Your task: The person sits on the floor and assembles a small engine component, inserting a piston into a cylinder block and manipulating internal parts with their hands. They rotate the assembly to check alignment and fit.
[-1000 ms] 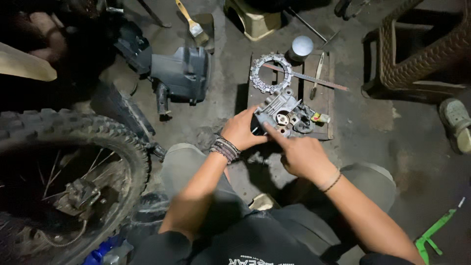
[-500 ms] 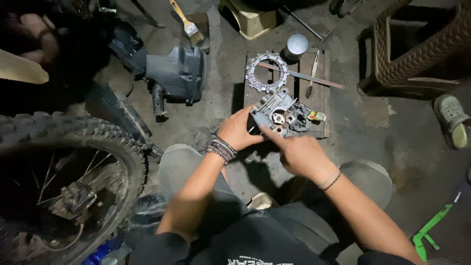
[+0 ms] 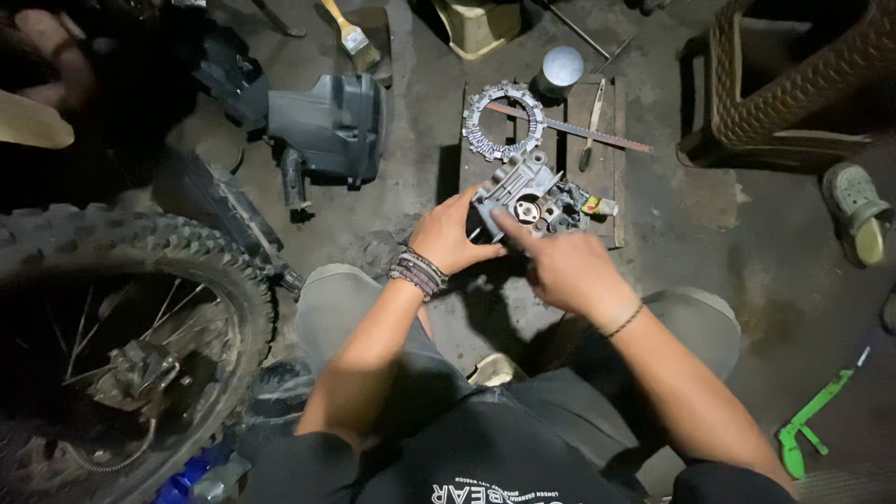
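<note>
Engine part (image 3: 523,196): grey metal casting, resting on a wooden board (image 3: 611,187) on the floor. Left hand (image 3: 453,238): fingers curled around the part's left edge, gripping it. Right hand (image 3: 560,266): forefinger stretched out onto the part's middle, other fingers folded loosely. Toothed ring (image 3: 504,119): just behind the part, on the board, with a long blade (image 3: 597,135) lying across it. Small yellow-and-red pack (image 3: 600,206): touching the part's right side. Grey can (image 3: 560,70): beyond the ring. Knobby tyre (image 3: 131,280): at left. Green tool (image 3: 817,420): on the floor at right, well apart.
</note>
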